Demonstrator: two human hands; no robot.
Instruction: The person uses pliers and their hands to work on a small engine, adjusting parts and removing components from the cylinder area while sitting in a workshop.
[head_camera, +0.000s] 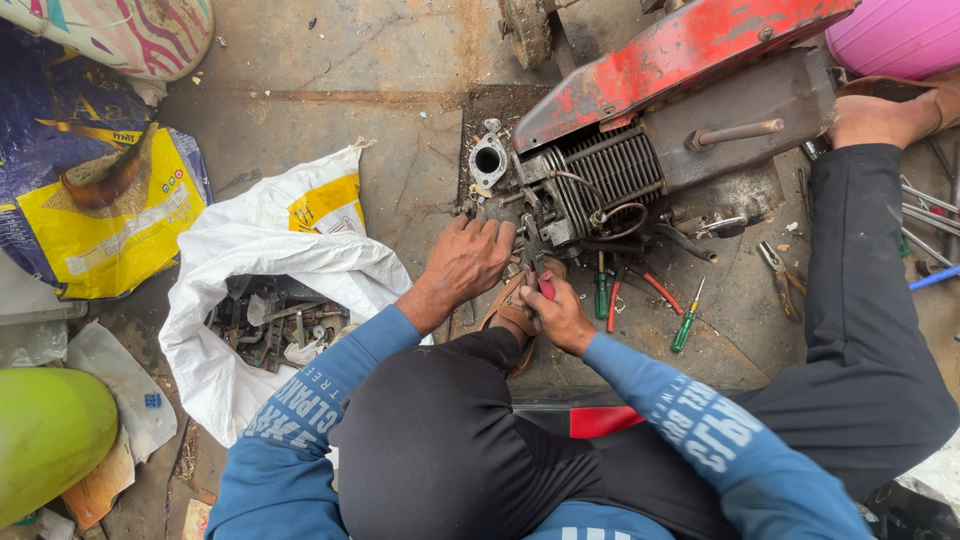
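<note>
A small engine (640, 165) with grey cooling fins and a worn red cover lies on the concrete floor in front of me. My left hand (465, 262) rests palm down at the engine's left end, fingers against the metal parts below a round flange (488, 160). My right hand (560, 312) grips red-handled pliers (535, 262), whose jaws point up into the engine's left side. Both arms wear blue sleeves, and my dark-trousered knee fills the lower middle.
A white sack (250, 260) holding greasy metal parts lies open at left. Green and red-handled screwdrivers (688, 322) and other pliers (782, 278) lie below the engine. Spanners (925, 215) sit at right. A yellow bag (100, 220), a green round object (45, 435) and a pink tub (895, 35) edge the area.
</note>
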